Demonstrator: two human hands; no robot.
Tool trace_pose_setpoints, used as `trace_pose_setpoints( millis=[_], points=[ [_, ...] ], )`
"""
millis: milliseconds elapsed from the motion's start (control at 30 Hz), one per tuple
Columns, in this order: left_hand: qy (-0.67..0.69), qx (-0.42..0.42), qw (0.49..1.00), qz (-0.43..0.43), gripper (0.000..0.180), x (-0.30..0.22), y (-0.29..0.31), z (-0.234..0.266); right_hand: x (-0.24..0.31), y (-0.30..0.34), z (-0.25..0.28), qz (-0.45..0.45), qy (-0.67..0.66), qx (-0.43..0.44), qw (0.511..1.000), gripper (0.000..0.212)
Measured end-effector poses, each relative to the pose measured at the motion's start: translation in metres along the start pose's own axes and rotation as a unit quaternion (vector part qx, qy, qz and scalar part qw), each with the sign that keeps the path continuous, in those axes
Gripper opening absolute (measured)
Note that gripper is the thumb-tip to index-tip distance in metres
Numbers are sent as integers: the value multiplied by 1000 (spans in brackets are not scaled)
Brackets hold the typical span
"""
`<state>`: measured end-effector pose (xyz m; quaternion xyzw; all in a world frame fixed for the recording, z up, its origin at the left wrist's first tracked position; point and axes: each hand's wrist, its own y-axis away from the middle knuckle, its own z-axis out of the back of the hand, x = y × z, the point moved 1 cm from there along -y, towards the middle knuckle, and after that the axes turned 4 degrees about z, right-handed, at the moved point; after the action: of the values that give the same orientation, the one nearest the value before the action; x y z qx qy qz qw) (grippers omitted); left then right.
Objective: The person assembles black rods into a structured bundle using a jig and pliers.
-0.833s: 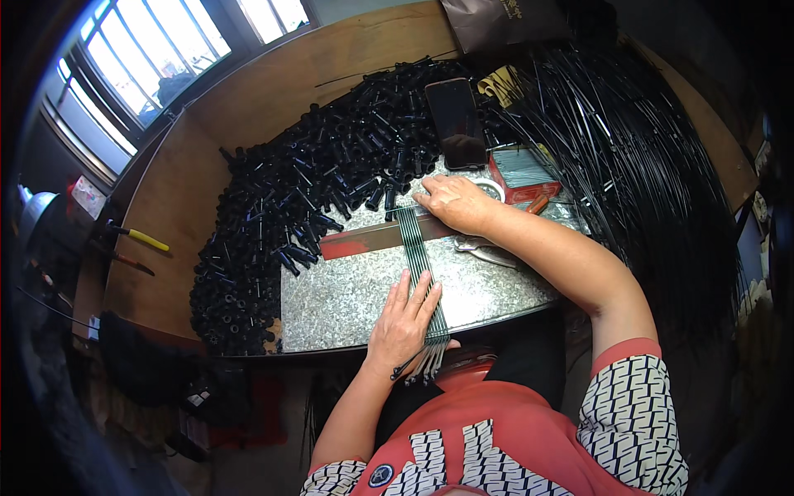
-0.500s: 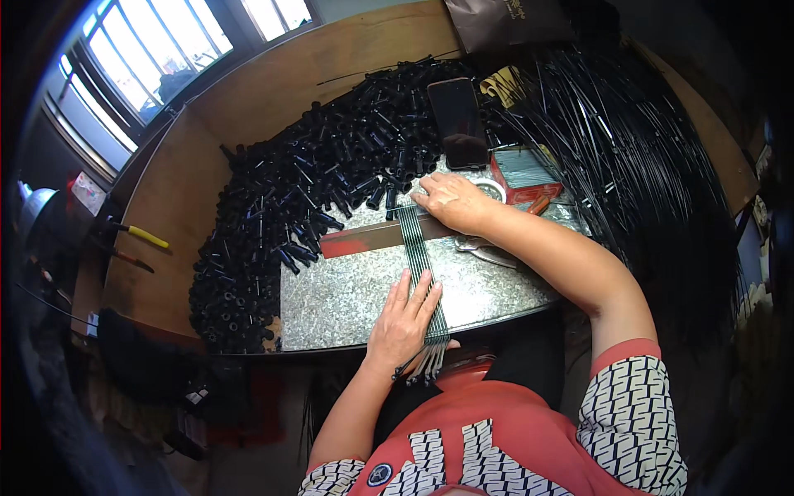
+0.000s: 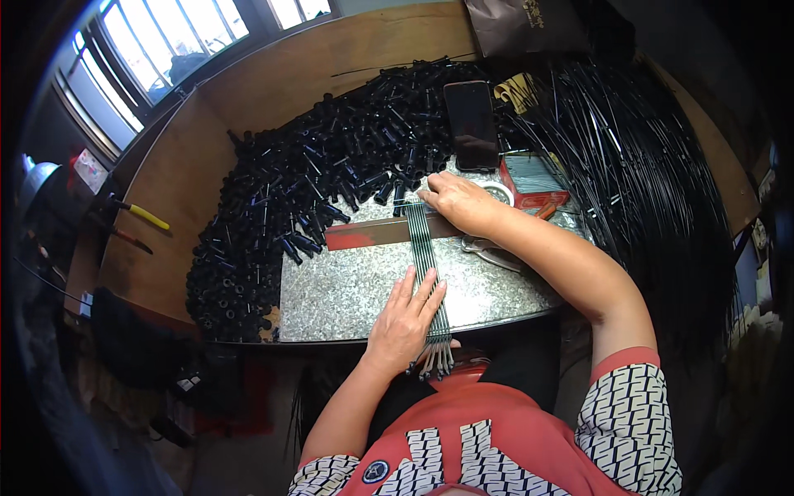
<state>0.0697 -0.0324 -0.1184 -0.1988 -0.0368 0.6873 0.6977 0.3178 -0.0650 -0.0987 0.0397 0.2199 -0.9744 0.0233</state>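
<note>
The left hand (image 3: 407, 324) lies flat, palm down, on the near part of a speckled grey stone slab (image 3: 347, 289). Its fingers are straight and a little spread, and they point to the far side. The fingertips and the right edge of the palm press on a row of thin grey rods (image 3: 426, 273) that lie side by side on the slab. The left forearm comes up from the near edge, bent a little to the right.

The right hand (image 3: 459, 202) rests on the far end of the same rods, palm down, with the fingers pressed together and curved to the left over the rod tips. I cannot tell if the thumb pinches anything, because it is hidden under the hand. The right forearm reaches from the near right across the slab's right side.

The rods run from far to near in the middle of the slab. They cross over a flat reddish bar (image 3: 380, 233) that lies left to right, and their near ends stick out past the slab's near edge.

On the left and far side of the slab lies a big heap of short black tubes (image 3: 273, 207). A dark phone (image 3: 471, 124) lies just beyond the right hand. To the right, a thick mass of long black rods (image 3: 628, 165) covers the wooden table (image 3: 281, 74).
</note>
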Motion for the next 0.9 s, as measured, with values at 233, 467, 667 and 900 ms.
trace_pose_setpoints(
  millis=[233,467,667,900],
  points=[
    [10,22,1000,10,83,0,1,5,-22,21,48,-56,11,-54,997,40],
    [4,36,999,12,87,4,4,2,-75,71,81,-221,147,116,957,13],
    [-21,50,998,25,96,1,4,4,-86,92,66,-236,165,158,944,18],
    [68,3,997,27,102,-1,4,12,-87,98,68,-229,148,102,957,16]
  ],
)
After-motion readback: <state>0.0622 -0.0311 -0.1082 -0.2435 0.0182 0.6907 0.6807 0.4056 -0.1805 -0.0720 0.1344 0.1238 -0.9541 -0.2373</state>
